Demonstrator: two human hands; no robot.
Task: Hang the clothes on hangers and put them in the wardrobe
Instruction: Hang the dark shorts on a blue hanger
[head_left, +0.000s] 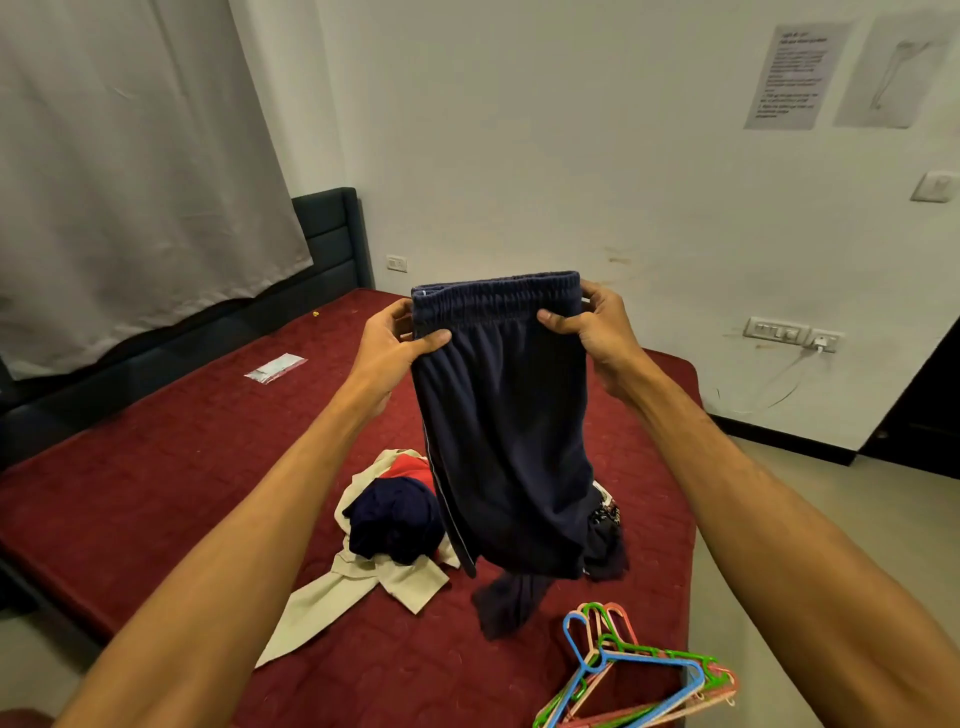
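1. The left hand (395, 343) has its grip pinched on the waistband's left end, thumb in front.
2. A heap of clothes (395, 519) lies lower centre on the red bed (156, 467).
3. The navy track pants (504, 426) hang mid-frame, stretched flat, probably to straighten them for a hanger.
4. The right hand (597, 332) pinches the waistband's right end the same way.
5. Plastic hangers (634, 670) lie lower right on the bed, close by.

Dim warm indoor light, soft shadows, wide-angle bending at edges
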